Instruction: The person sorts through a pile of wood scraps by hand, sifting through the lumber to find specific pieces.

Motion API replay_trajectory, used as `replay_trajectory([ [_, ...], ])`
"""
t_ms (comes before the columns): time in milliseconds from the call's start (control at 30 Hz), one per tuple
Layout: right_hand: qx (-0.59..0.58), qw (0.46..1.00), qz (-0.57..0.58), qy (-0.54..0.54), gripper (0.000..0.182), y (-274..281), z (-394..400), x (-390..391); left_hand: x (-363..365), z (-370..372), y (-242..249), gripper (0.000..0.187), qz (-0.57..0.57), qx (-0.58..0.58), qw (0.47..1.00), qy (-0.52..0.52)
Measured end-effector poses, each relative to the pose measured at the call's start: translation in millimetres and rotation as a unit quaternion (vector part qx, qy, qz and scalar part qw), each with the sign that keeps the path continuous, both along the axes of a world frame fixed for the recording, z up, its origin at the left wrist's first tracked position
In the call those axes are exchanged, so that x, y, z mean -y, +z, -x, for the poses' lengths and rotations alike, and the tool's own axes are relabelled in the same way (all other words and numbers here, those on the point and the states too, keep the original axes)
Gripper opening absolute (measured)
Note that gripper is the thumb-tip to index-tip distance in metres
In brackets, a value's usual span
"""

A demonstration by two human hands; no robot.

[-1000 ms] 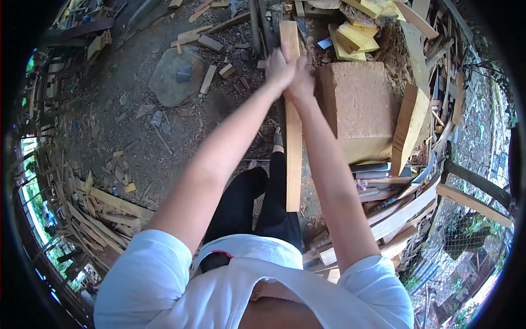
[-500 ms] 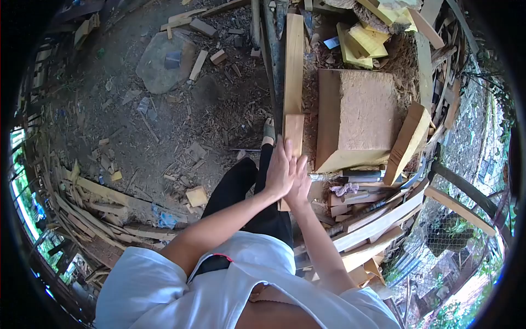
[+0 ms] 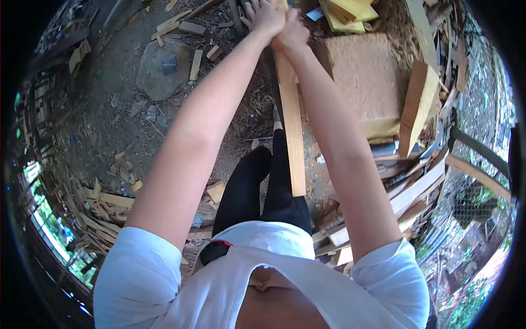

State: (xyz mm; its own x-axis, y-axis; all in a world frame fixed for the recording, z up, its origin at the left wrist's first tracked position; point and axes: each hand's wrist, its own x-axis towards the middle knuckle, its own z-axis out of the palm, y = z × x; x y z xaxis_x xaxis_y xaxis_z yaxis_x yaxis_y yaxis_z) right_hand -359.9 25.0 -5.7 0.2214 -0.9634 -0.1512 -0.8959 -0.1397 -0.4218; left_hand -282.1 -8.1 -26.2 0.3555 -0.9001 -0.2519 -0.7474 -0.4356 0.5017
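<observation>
A long pale plank [image 3: 295, 142] runs away from my body along the narrow bench. On top of it lies a shorter wooden block [image 3: 286, 70], its near end showing behind my hands and most of the rest covered. My left hand [image 3: 265, 18] presses on the block's left side, fingers partly spread and cut by the top edge of the view. Against it, my right hand [image 3: 291, 34] is closed around the block's right side. Both arms are stretched far forward. Whether the block carries a blade cannot be seen.
A big squared timber block [image 3: 364, 77] stands right of the plank, with a leaning offcut [image 3: 417, 107] beside it. Yellow wood pieces [image 3: 345, 13] lie beyond. A round stump [image 3: 159, 68] and scattered chips are on the ground to the left; stacked boards [image 3: 416, 186] lie at right.
Both hands have slid the wooden block forward along the plank, away from my body, and my arms have straightened. The plank's near end now shows. The view has shifted.
</observation>
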Motion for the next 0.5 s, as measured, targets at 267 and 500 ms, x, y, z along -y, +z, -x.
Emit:
replay_trajectory([
  [267, 0.023, 0.990, -0.136, -0.011, 0.059, 14, 55, -175, -199, 50, -1, 0.066, 0.078, -0.111, 0.990, -0.038],
  [500, -0.052, 0.980, -0.183, 0.055, 0.066, 46, 106, -318, -362, 99, 28, 0.069, 0.037, -0.126, 0.987, -0.087],
])
